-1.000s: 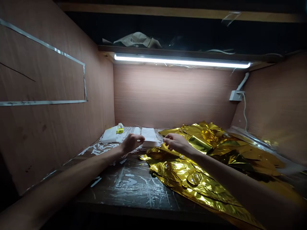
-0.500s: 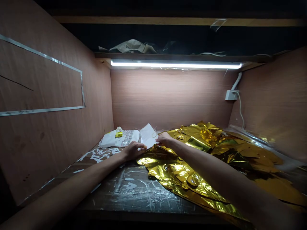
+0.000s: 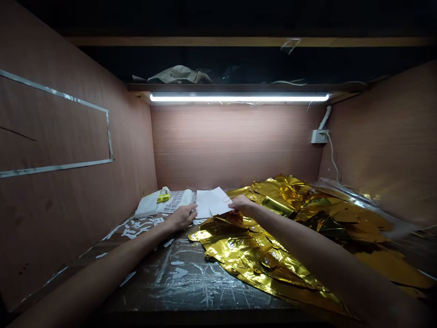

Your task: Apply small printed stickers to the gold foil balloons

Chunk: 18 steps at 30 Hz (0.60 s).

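Note:
My left hand (image 3: 185, 216) is closed at the left edge of a white paper sheet (image 3: 204, 202), thumb and fingers pinching its rim. My right hand (image 3: 241, 205) pinches the right corner of a second white sheet (image 3: 218, 197), which lies at an angle over the first one. A thin yellowish loop (image 3: 226, 199) shows on the paper beside my right fingers. Directly beneath and to the right of the sheets spreads a heap of shiny gold foil pieces (image 3: 235, 248).
Left of my hands lie a printed white sheet (image 3: 174, 201), a yellow packet (image 3: 163, 196) and scattered white scraps (image 3: 133, 228). Plastic film covers the tabletop (image 3: 205, 287). A light tube (image 3: 239, 98) runs under the shelf, and a white socket box (image 3: 320, 136) hangs at the right.
My left hand has drawn back to the left, and the white paper between my hands now shows wider, as two overlapping sheets. The camera view has shifted slightly.

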{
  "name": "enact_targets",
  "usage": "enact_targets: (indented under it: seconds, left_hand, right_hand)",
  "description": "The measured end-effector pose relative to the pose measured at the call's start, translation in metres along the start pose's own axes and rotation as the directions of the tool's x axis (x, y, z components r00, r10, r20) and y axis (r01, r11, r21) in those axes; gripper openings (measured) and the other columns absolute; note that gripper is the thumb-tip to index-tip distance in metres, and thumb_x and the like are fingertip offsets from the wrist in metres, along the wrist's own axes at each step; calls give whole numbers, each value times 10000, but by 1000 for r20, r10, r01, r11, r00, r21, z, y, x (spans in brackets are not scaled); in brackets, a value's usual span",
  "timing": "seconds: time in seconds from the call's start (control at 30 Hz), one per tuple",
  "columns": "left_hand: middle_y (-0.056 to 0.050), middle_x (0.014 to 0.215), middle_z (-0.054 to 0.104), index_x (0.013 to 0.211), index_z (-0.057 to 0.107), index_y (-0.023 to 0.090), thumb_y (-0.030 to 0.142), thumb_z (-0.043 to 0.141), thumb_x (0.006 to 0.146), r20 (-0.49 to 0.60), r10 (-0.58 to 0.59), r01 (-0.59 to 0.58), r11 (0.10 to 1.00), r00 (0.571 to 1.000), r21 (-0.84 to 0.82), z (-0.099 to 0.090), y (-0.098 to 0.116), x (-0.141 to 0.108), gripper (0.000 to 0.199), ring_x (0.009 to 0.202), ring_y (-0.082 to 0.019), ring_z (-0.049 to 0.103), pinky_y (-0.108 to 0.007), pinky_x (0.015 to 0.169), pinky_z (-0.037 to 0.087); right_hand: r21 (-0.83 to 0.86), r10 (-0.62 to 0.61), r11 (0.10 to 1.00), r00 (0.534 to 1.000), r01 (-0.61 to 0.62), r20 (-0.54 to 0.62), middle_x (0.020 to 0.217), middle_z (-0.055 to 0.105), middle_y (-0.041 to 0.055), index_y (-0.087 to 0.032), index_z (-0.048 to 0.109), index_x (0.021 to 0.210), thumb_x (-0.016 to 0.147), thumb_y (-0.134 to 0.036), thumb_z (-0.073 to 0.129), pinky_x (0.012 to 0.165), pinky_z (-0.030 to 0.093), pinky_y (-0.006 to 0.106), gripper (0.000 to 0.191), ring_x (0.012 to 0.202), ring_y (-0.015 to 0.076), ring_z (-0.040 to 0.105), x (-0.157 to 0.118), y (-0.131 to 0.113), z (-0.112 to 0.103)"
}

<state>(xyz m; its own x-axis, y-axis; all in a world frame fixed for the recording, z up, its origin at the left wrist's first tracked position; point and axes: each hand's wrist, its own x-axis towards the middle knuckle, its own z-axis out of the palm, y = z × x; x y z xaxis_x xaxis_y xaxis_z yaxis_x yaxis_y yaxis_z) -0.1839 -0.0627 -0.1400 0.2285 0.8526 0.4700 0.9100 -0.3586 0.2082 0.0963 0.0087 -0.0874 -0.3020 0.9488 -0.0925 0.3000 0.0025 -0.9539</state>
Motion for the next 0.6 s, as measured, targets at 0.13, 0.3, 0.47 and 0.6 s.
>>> enact_targets:
  seconds: [0.13,0.3,0.47,0.6]
  left_hand:
    - [-121,1378,597,1313,615,188,348,620,1001,49,17,-15,1000,999,-27,2,-2,5,350,1194,-270,619,-504,1008,535]
    - [-124,1411,582,1332,609,188,361,616,1003,112,41,-34,997,993,-70,3,-3,4,372,1244,-287,596,-533,1048,504]
    - [-119,1363,609,1294,626,184,361,609,1008,149,54,-48,998,987,-44,-5,-1,10,337,1185,-267,624,-500,1008,534]
    - [-108,1267,645,1279,621,167,360,616,1005,162,62,-64,998,985,7,-16,-1,29,335,1072,-239,663,-453,920,578]
  right_hand:
    - [-41,25,999,998,-22,60,1289,627,110,-159,608,1295,993,-359,638,919,576,443,363,1093,235,654,4,0,-1]
    - [-37,39,999,992,-35,119,1295,626,106,-171,616,1285,1000,-358,627,924,574,438,341,1093,231,652,5,1,1]
    - [21,43,999,984,-47,175,1288,628,107,-165,612,1289,997,-359,631,920,576,440,351,1090,232,654,-8,-2,0]
    - [76,37,996,983,-52,182,1284,629,106,-160,609,1293,994,-360,637,916,577,443,361,1089,234,655,-15,-6,-3]
